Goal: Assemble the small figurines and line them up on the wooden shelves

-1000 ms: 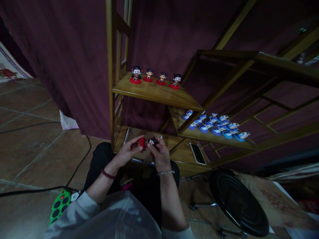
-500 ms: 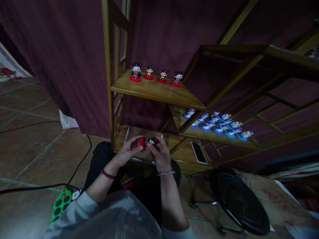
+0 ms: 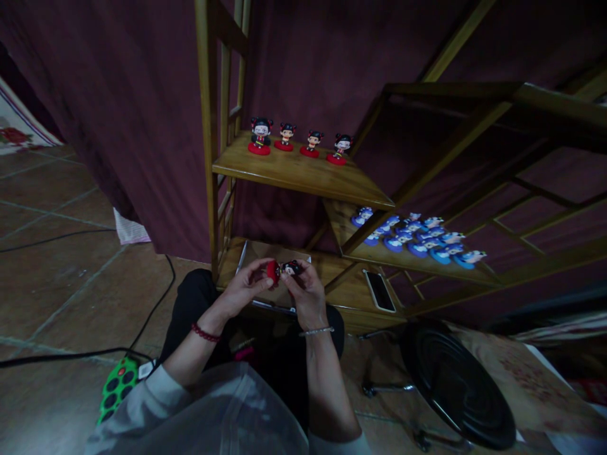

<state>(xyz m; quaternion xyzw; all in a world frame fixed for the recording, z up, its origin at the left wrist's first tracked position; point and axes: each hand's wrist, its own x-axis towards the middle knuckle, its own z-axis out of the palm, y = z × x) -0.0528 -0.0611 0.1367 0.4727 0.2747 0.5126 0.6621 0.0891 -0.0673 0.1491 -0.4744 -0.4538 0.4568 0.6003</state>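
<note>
Between my two hands a small black-haired figurine (image 3: 290, 268) lies on its side, its red round base (image 3: 272, 272) toward the left. My left hand (image 3: 247, 282) pinches the base between thumb and fingers. The head end is gripped by my right hand (image 3: 306, 287). Below them is an open box (image 3: 246, 253) on the bottom shelf, partly covered by my hands. Several similar figurines on red bases, such as a black-robed figurine (image 3: 260, 134), stand in a row on the upper wooden shelf (image 3: 294, 170).
Several blue-and-white figurines (image 3: 420, 239) crowd the middle shelf to the right. A phone (image 3: 379, 291) lies on the bottom shelf. A black round stool (image 3: 455, 385) stands at lower right. On the tiled floor at left are a green power strip (image 3: 116, 388) and black cables (image 3: 66, 360).
The hands and the figurine hold almost the same pose. The view has shifted very slightly, so the shelves appear a little further right.
</note>
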